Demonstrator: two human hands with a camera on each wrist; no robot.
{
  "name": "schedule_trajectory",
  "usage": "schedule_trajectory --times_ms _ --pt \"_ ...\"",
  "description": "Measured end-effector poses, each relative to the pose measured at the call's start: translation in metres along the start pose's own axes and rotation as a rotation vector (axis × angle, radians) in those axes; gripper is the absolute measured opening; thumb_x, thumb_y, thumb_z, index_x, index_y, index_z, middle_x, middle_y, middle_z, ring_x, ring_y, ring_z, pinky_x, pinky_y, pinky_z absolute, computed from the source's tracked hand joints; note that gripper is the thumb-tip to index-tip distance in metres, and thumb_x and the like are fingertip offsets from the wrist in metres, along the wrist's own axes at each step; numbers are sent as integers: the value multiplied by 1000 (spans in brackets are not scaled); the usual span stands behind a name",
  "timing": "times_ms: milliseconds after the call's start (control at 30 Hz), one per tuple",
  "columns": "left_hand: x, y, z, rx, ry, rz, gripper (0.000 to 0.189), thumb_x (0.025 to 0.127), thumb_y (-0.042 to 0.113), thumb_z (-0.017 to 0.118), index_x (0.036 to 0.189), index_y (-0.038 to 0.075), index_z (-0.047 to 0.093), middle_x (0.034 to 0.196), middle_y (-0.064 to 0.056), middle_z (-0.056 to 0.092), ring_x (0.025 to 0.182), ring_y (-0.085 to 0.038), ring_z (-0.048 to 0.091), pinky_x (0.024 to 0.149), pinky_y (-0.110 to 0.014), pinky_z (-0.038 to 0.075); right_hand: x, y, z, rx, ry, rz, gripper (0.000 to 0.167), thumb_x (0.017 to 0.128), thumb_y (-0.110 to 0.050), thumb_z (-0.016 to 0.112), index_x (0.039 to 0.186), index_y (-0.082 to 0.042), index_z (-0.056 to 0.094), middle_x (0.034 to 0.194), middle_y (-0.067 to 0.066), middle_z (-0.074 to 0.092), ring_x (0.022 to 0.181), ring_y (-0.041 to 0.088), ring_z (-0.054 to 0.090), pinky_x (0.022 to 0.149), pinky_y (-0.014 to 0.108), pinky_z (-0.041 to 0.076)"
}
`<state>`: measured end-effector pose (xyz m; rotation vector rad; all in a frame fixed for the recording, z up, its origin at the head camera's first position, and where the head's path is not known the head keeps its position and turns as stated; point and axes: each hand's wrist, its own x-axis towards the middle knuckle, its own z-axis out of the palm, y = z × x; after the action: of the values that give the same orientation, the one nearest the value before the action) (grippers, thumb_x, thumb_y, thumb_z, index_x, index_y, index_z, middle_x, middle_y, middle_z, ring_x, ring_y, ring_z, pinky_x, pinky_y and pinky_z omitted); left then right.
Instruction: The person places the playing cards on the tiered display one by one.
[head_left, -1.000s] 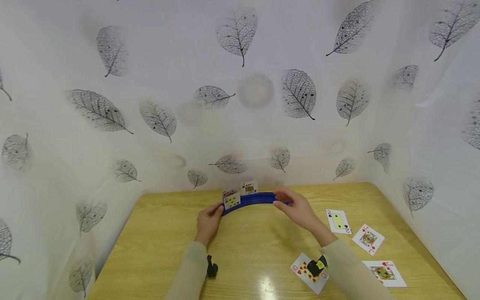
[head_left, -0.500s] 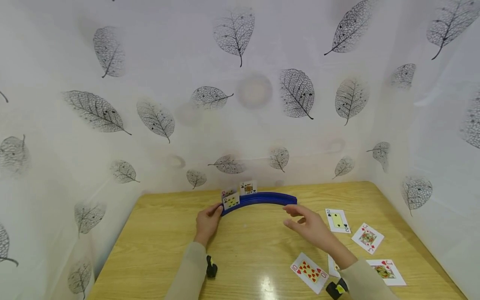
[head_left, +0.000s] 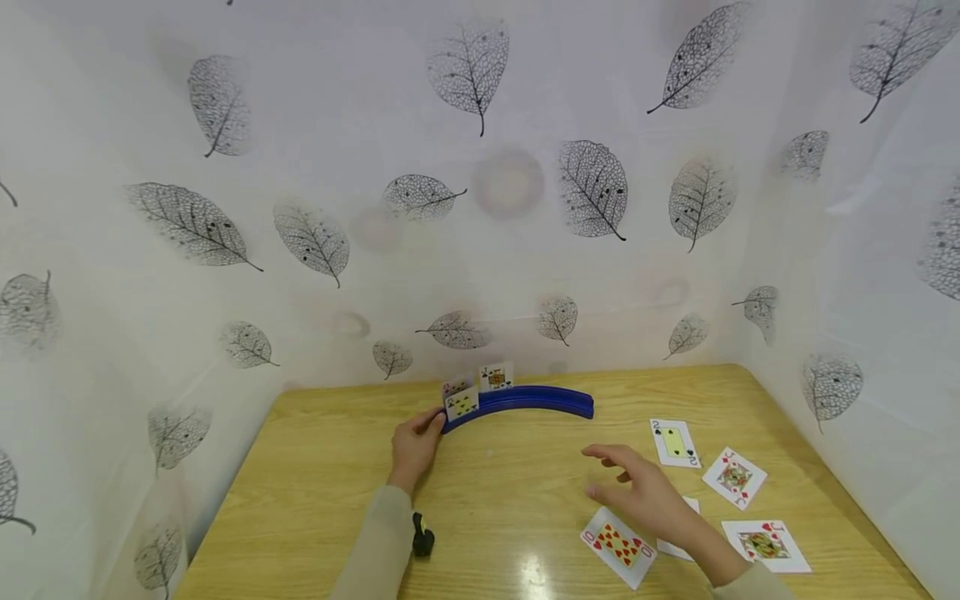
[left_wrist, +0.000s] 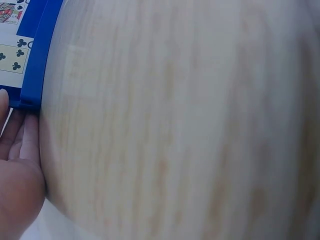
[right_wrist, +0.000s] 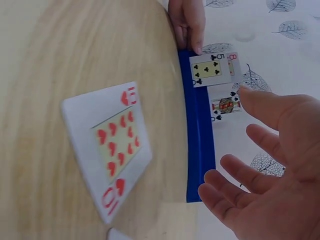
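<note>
A blue curved playing card holder (head_left: 536,398) stands near the table's back edge. My left hand (head_left: 415,443) grips its left end, thumb in front and fingers behind. A clubs card (right_wrist: 207,71) stands in the front of the holder, partly covering a red-numbered card (right_wrist: 233,67). Behind them is a black-suited face card (right_wrist: 227,106). My right hand (head_left: 641,493) hovers over the table with spread, relaxed fingers and holds nothing. It is nearest the ten of hearts (head_left: 618,546), lying face up, and partly covers another card (head_left: 690,506).
Right of my right hand lie a two of spades (head_left: 675,443), a jack of diamonds (head_left: 735,477) and a jack of hearts (head_left: 767,547), all face up. A leaf-patterned white curtain (head_left: 510,275) encloses the wooden table (head_left: 322,492) at the back and sides.
My right hand has left the holder's right end and moved toward me and rightward, over the loose cards. My left hand stays on the holder's left end.
</note>
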<state>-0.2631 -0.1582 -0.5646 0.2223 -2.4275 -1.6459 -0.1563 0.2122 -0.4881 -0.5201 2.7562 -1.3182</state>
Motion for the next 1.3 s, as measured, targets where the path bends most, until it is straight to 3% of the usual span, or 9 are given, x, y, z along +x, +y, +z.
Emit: schedule_trajectory --times_ms 200,500,700,933,1300 --pt "-1 -1 0 -2 6 10 29 104 23 70 128 7 77 133 -16 73 133 -39 64 118 -55 47 -22 12 2 -42 -8 -3 56 95 -37 80 144 -17 63 146 11 62 128 41 61 95 37 58" --pt "0 0 0 -6 3 -11 31 104 24 70 129 8 76 135 -15 73 134 -39 63 118 -55 47 -42 32 7 -205 38 -72 67 83 -48 88 139 -20 66 143 7 63 126 32 63 98 46 59" --pt "1 0 0 -3 3 -12 30 103 25 70 129 10 77 136 -13 72 135 -36 63 119 -53 46 -45 40 10 -223 -30 -50 76 78 -50 90 143 -21 63 150 15 56 134 43 56 99 48 57" --pt "1 -1 -1 -2 0 -9 30 103 24 70 128 10 77 135 -14 73 134 -37 63 119 -54 47 -45 46 12 -244 -53 -33 82 77 -48 91 146 -15 60 151 26 52 135 54 53 100 71 52" --pt "0 -1 0 -6 16 15 29 103 25 71 126 9 78 132 -14 74 132 -38 65 117 -55 48 -46 49 16 -352 -61 -42 79 80 -54 86 139 -6 67 152 30 51 138 57 50 106 73 48"
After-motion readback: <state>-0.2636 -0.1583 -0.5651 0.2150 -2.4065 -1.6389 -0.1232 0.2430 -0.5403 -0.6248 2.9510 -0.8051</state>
